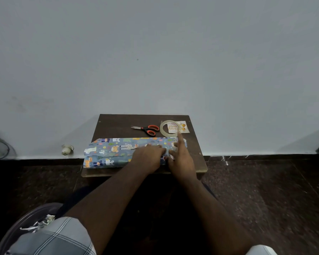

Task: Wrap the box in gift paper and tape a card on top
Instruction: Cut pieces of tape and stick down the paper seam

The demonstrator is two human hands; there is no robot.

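Nearest to me, bottom left: a knee in checked shorts [59, 236], and beside it a dark round bin [26, 223] with paper scraps at its rim. Both my forearms run up from here over dark speckled floor [256, 199] to a small brown table [118, 124] pushed against the wall.

On the table's near half lies the box [107, 153], long, set crosswise and covered in blue gift paper with cartoon animals. Paper is folded over the top; the left end shows a tapered flap. Near edge of the box sits close to the table's front edge.

My left hand [147, 157] lies flat on the box's right part, fingers extended and pressing the paper down, grasping nothing. My right hand [180, 157] is just beside it at the box's right end, touching the left fingertips. Index finger straight and pointing away toward the tape roll, thumb on the paper; the other fingers I cannot tell, they're hidden. It looks released, nothing gripped.

Farther back, just beyond the box: scissors [147, 129] with orange-red handles, blades pointing left. Right of them a clear tape roll [162, 129] lying flat, partly on top of the card [182, 127], which reads "Happy Birthday" with gold balloons.

Behind the table a plain grey wall [155, 52]. A small pale object [67, 149] sits at the wall base, left; can't identify it.
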